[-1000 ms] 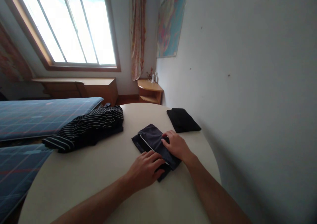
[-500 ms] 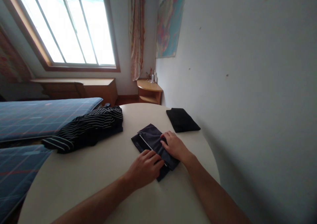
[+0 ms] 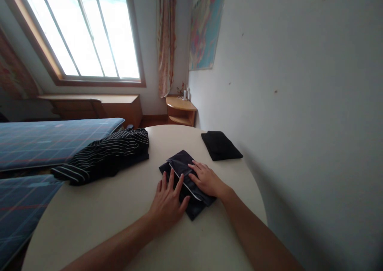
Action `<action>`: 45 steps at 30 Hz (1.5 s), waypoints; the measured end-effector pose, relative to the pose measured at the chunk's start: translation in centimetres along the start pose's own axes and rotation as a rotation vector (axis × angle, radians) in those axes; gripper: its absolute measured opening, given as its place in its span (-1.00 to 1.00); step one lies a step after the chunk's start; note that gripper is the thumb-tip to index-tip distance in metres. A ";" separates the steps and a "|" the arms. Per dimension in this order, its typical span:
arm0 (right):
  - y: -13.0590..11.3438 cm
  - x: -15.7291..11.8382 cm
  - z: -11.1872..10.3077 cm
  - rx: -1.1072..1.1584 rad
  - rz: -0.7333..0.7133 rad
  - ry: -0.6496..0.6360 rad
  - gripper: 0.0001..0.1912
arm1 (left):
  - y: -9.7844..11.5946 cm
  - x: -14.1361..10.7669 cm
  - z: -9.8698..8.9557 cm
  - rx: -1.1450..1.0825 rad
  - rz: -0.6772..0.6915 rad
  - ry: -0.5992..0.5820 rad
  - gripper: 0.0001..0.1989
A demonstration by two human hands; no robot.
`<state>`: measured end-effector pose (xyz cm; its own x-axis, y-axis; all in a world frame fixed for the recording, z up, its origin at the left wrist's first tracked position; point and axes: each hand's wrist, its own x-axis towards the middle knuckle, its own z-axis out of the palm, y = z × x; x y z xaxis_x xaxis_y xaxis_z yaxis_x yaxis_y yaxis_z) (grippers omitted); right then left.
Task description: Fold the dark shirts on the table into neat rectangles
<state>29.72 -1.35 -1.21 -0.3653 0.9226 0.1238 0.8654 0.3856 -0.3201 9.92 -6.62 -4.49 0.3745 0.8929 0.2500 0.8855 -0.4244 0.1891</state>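
Note:
A dark folded garment [image 3: 181, 162] with a thin white edge line lies at an angle near the middle of the round white table [image 3: 119, 207]. My left hand [image 3: 168, 201] has its fingers spread, their tips over the garment's lower left side. On the garment's upper right part rests my right hand [image 3: 206, 179], flat with its fingers apart. Farther back on the right is a folded black cloth [image 3: 221, 145], touched by neither hand. A black garment with white stripes [image 3: 110, 153] lies in a loose heap at the table's left edge.
Beds with blue plaid covers [image 3: 60, 141] stand against the table's left side. A white wall [image 3: 299, 143] runs along the right. Beyond the table are a small corner shelf [image 3: 181, 103] with items on it and a wooden desk [image 3: 119, 99] under the window.
My left hand has moved a little left and up, and its bent fingers have spread out. My right hand has shifted slightly left and flattened on the garment.

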 end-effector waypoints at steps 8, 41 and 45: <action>-0.2 0.3 -1.5 0.049 0.286 0.141 -0.49 | 0.3 0.0 -2.2 0.077 -0.059 -0.078 -0.24; 3.4 3.2 -2.3 0.389 0.483 0.094 -0.56 | -3.7 4.4 -1.5 0.029 0.160 -0.213 -0.31; 4.3 4.0 -2.6 0.271 0.428 0.175 -0.62 | -4.0 6.3 -1.1 0.008 0.180 -0.227 -0.32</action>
<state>32.88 4.08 0.37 0.0838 0.9935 0.0768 0.7962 -0.0204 -0.6046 8.44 0.58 -2.63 0.5768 0.8147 0.0595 0.8012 -0.5784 0.1533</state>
